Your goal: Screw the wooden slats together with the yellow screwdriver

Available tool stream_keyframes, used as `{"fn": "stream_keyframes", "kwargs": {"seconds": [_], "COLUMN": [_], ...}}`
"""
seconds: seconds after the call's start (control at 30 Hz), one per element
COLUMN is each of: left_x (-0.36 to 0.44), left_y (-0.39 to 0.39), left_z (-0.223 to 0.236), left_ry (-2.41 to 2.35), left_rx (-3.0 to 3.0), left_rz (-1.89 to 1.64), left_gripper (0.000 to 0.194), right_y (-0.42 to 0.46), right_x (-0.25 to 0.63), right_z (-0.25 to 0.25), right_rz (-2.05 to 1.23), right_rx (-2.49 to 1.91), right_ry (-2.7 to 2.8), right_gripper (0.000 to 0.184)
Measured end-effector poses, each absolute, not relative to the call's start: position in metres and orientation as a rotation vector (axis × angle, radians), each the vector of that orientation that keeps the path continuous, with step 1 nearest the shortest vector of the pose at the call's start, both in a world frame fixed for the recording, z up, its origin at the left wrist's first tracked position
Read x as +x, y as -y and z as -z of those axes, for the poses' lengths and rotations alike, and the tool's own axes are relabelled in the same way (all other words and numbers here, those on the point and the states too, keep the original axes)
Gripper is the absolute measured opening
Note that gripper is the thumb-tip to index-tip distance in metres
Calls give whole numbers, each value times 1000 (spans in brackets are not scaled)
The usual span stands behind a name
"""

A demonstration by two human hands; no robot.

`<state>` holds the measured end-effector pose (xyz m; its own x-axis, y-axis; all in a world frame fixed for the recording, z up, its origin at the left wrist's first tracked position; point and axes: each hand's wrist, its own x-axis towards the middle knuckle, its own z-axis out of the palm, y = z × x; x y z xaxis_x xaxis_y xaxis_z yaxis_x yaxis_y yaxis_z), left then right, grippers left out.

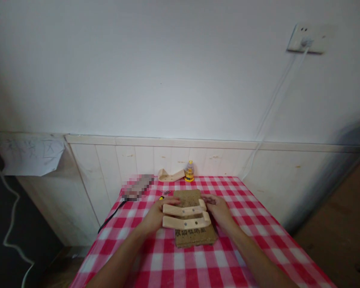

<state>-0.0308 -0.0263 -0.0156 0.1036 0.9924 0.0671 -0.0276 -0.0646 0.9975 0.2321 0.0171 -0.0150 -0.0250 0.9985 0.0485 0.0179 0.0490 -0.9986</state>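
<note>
Two pale wooden bracket-shaped pieces, the far one (183, 211) and the near one (180, 223), lie side by side across a brown board (195, 239) with dark handwriting. Each has an upturned right end and small round screw heads or holes. My left hand (156, 214) is at the left end of the far wooden piece, its fingers closed around that end and reaching over the board. At the opposite end, my right hand (218, 208) has its fingers curled against the upturned tip. Its fingertips are partly hidden.
A red-and-white checked cloth (156, 262) covers the table. Toward the wall stand a yellow-capped bottle (189, 173) and another wooden piece (171, 177). Small screws (167, 193) and a yellow-and-black handle (161, 198) lie left of the board. A blurred-out object (139, 188) trails a black cord.
</note>
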Motion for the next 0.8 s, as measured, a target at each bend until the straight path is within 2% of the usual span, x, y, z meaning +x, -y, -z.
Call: {"fn": "stream_keyframes", "kwargs": {"seconds": [0.23, 0.4, 0.63, 0.73, 0.8], "left_x": [-26, -26, -23, -19, -18], "left_y": [18, 13, 14, 16, 16], "left_z": [37, 42, 43, 45, 46], "left_ry": [-1012, -1022, -1073, -1113, -1148], "left_rx": [1132, 1103, 1217, 1298, 1353], "left_rz": [-1140, -1138, -1156, -1155, -1156], "left_gripper": [55, 51, 46, 41, 36], "right_y": [-20, -20, -14, 6, 22], "right_x": [239, 253, 273, 267, 260], "right_z": [6, -18, -62, -58, -48], "right_rz": [-1058, -1130, -1140, -1078, -847], "right_rx": [-1268, -1283, -1300, -1374, -1479], "right_ry": [1210, 1115, 1137, 1249, 1557], "right_gripper": [15, 24, 28, 38, 48]}}
